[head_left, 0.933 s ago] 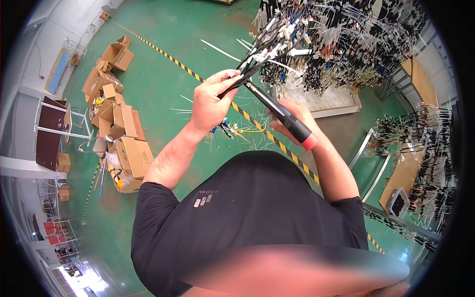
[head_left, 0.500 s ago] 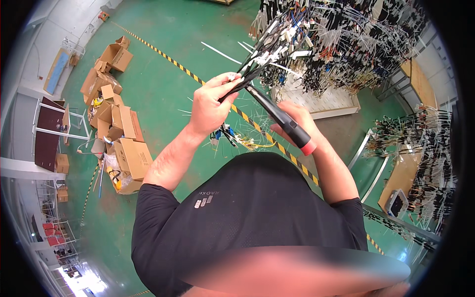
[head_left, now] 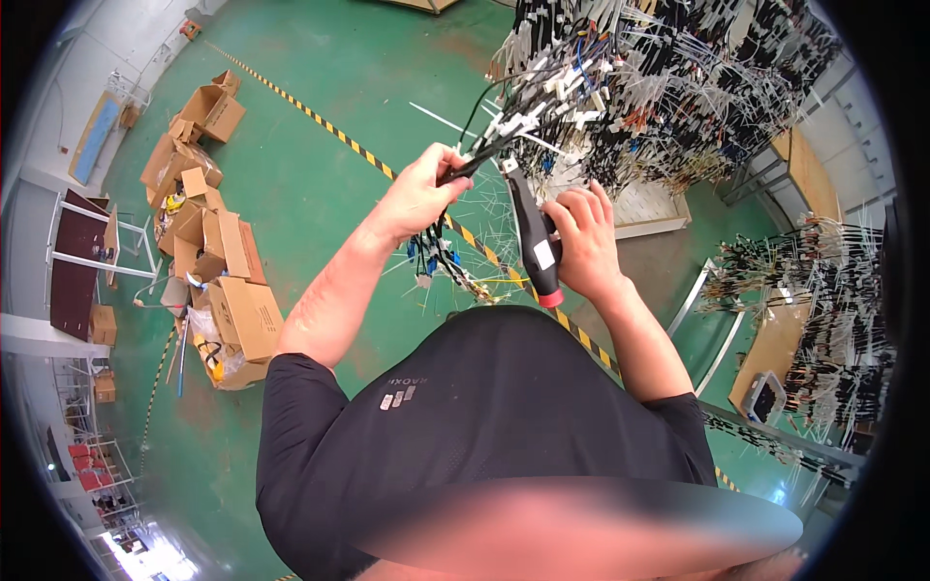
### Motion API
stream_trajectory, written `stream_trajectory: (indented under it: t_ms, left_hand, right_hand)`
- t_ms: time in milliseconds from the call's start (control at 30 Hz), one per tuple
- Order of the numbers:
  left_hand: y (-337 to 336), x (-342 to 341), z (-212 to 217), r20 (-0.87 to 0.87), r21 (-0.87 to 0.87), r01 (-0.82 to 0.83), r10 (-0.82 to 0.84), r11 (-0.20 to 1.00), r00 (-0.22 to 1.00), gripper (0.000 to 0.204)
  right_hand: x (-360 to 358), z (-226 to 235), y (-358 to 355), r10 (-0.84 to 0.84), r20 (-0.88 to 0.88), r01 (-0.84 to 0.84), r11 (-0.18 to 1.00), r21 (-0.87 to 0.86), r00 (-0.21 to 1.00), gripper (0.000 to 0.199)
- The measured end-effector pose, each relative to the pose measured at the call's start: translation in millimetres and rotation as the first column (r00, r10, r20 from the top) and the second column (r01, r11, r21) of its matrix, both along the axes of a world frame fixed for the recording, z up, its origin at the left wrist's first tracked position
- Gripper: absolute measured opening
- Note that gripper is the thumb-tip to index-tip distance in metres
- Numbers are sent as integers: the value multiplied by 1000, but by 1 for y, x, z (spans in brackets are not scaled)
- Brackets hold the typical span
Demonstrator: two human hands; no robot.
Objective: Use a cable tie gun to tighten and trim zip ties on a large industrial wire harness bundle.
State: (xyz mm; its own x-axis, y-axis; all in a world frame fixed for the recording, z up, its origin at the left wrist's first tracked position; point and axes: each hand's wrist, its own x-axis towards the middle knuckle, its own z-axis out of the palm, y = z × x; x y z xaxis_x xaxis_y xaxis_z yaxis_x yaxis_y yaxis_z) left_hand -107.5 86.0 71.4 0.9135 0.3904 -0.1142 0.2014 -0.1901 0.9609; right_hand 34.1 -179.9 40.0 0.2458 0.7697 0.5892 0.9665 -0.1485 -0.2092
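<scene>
our left hand (head_left: 415, 205) has its fingers (head_left: 441, 158) closed around a black cable bundle (head_left: 495, 145), which runs through our grip, its white connectors fanning out above. our right hand (head_left: 587, 247) has bent fingers against the side of a black tool (head_left: 529, 215); we cannot tell whether they grip it. the tool's red end points toward us, its upper tip just beside the bundle. below our left hand we see loose wire ends with blue connectors (head_left: 432, 256). farther out, a dense mass of cables (head_left: 668, 92) fills the upper right, above a pale board (head_left: 647, 211). striped tape (head_left: 315, 118) crosses the green floor (head_left: 320, 208), and opened cardboard boxes (head_left: 250, 315) stand to our left.
</scene>
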Motion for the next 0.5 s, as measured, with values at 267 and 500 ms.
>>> stream_trajectory:
  t_ms: [267, 500]
  left_hand:
    - [0, 7, 13, 80, 205, 68, -86, 976, 993, 71]
    - [22, 12, -7, 229, 358, -67, -18, 931, 973, 55]
  right_hand:
    - [-42, -8, 28, -67, -59, 72, 994, 83, 996, 46]
    - [-59, -18, 10, -74, -409, 173, 962, 210, 910, 49]
